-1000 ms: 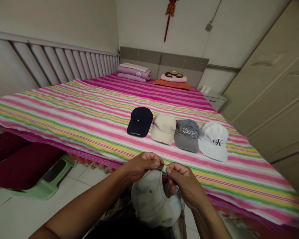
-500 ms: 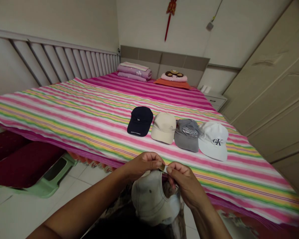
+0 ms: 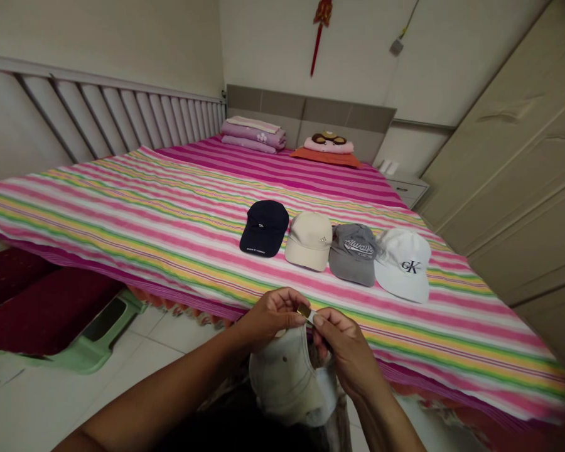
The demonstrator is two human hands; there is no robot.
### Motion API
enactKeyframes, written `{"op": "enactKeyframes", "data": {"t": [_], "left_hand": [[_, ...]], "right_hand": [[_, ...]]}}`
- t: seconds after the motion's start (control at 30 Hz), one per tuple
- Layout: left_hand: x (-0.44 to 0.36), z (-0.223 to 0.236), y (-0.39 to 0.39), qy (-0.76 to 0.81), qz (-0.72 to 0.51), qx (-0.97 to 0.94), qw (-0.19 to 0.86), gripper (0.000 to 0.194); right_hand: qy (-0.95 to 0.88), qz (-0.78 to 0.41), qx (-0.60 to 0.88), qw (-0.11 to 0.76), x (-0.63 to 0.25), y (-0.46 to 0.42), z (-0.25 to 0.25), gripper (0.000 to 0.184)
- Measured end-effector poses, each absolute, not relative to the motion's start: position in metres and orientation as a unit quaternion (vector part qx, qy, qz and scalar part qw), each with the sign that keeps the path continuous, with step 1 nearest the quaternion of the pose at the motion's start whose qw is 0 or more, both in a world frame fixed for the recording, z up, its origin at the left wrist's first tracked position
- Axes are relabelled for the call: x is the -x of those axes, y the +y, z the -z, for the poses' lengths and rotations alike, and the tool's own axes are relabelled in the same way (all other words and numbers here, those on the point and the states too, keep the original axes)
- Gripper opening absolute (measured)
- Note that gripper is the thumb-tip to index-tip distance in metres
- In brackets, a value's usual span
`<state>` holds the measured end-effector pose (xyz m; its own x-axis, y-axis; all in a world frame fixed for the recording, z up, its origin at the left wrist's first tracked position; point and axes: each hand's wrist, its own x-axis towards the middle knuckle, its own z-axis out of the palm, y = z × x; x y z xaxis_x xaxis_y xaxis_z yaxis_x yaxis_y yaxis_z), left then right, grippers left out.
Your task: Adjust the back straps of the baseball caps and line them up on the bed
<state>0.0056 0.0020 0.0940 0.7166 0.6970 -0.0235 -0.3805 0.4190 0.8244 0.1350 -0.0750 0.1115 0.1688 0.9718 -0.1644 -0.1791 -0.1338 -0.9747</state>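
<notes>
A pale baseball cap (image 3: 282,380) hangs below my hands at the bed's near edge, its back opening toward me. My left hand (image 3: 280,316) is closed on the cap's strap beside a brass-coloured buckle (image 3: 304,311). The light strap end (image 3: 312,318) by the buckle is pinched between thumb and finger of my right hand (image 3: 339,339). Beyond them four caps lie in a row on the bed: a navy cap (image 3: 264,227), a beige cap (image 3: 309,240), a grey cap (image 3: 353,253) and a white cap (image 3: 403,263).
A striped bedspread (image 3: 136,207) covers the bed. Folded purple bedding (image 3: 252,135) and an orange pillow (image 3: 327,156) lie by the headboard. At the left stand a green stool (image 3: 98,342) with dark red cloth beside it and a railing (image 3: 122,113). A wardrobe (image 3: 513,176) stands right.
The buckle now shows more clearly between my fingers, its face turned up. My right hand has shifted slightly, and the cap's back opening looks narrower.
</notes>
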Motion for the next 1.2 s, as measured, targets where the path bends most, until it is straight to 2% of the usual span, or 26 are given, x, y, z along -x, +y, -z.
{"op": "enactKeyframes", "data": {"t": [0.37,1.2], "left_hand": [[-0.0086,-0.0877,-0.0013,0.149,-0.343,-0.410,0.832,0.027],[-0.0086,-0.0869,-0.0043,0.138,-0.346,-0.417,0.829,0.027]], "right_hand": [[-0.358,-0.533,0.530,0.554,-0.1306,-0.0764,-0.1072,0.028],[-0.298,-0.580,0.484,0.584,-0.1274,-0.0743,-0.1073,0.022]]}}
